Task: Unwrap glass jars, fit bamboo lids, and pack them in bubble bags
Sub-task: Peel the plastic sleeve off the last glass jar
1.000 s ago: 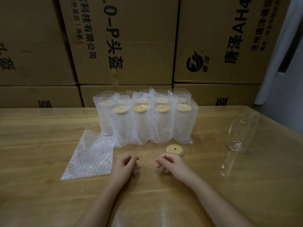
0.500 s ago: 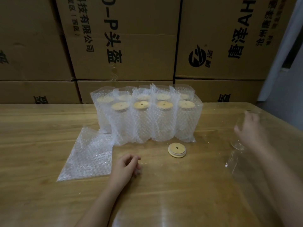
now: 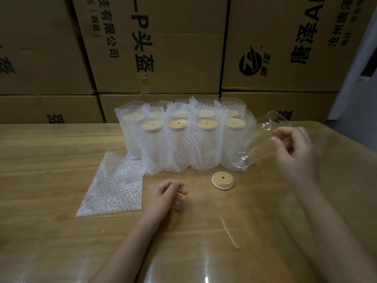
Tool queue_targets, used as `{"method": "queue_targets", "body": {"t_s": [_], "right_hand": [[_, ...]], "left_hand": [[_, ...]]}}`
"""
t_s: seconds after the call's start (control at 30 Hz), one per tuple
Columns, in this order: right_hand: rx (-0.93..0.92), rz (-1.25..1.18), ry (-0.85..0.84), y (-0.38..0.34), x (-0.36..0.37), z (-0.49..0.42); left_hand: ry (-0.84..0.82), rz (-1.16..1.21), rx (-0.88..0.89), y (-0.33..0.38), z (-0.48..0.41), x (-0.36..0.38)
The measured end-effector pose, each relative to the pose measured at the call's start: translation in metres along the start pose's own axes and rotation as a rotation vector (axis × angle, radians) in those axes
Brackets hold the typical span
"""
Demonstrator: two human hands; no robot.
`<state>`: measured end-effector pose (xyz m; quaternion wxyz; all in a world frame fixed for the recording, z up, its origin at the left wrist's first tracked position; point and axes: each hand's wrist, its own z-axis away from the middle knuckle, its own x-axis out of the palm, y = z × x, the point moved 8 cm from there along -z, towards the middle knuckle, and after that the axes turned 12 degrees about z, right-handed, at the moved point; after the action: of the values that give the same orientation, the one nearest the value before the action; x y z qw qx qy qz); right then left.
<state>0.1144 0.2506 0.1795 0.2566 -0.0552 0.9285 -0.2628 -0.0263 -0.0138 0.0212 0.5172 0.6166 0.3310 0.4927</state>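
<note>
Most of the job looks done from where I stand. Two rows of packed jars [image 3: 183, 144] stand upright at the far middle of the surface [image 3: 51, 170], each in its bubble sleeve with a bamboo top showing. One more set is left. The bare glass jar [image 3: 257, 144] is already out of any wrapping. Its loose lid [image 3: 222, 180] lies flat just in front of the rows, and an empty bubble bag [image 3: 114, 186] lies flat to the left. So I judge that the lid still has to go on and the jar still has to be bagged.

The right hand [image 3: 293, 148] has its fingers wrapped round the jar and holds it off the surface. The jar is tilted and sits right beside the right end of the packed rows. The left hand [image 3: 165, 196] rests on the surface near the lid, loosely curled round nothing.

Half a second ago the jar stood upright far out to the right and the right hand was only reaching it. Now it is lifted and carried inward. The left hand, lid and bag have stayed put. Cardboard boxes [image 3: 163, 48] are stacked behind.
</note>
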Motion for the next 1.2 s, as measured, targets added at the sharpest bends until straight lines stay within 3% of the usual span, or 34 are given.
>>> {"method": "queue_targets", "body": {"t_s": [0.2,0.3,0.47,0.6,0.87,1.07,1.2], "right_hand": [[0.227,-0.579,-0.18,-0.031,0.066,0.057],[0.218,-0.659,-0.253,-0.039,0.096,0.081],[0.193,-0.573,-0.28,-0.03,0.115,0.104],[0.31,-0.617,-0.412,-0.022,0.135,0.124],[0.302,-0.64,-0.428,-0.021,0.142,0.129],[0.26,-0.631,-0.323,-0.017,0.129,0.119],[0.216,-0.624,-0.33,-0.019,0.125,0.114]], "left_hand": [[-0.162,0.484,-0.349,-0.017,0.01,0.034],[-0.153,0.592,-0.359,-0.018,0.013,0.031],[0.026,0.505,-0.08,-0.006,0.001,0.008],[0.084,0.225,0.163,0.004,-0.002,0.0],[0.203,0.057,0.51,0.03,0.018,-0.007],[0.129,-0.1,0.595,0.032,0.022,0.005],[0.072,-0.1,0.547,0.029,0.019,0.008]]}}
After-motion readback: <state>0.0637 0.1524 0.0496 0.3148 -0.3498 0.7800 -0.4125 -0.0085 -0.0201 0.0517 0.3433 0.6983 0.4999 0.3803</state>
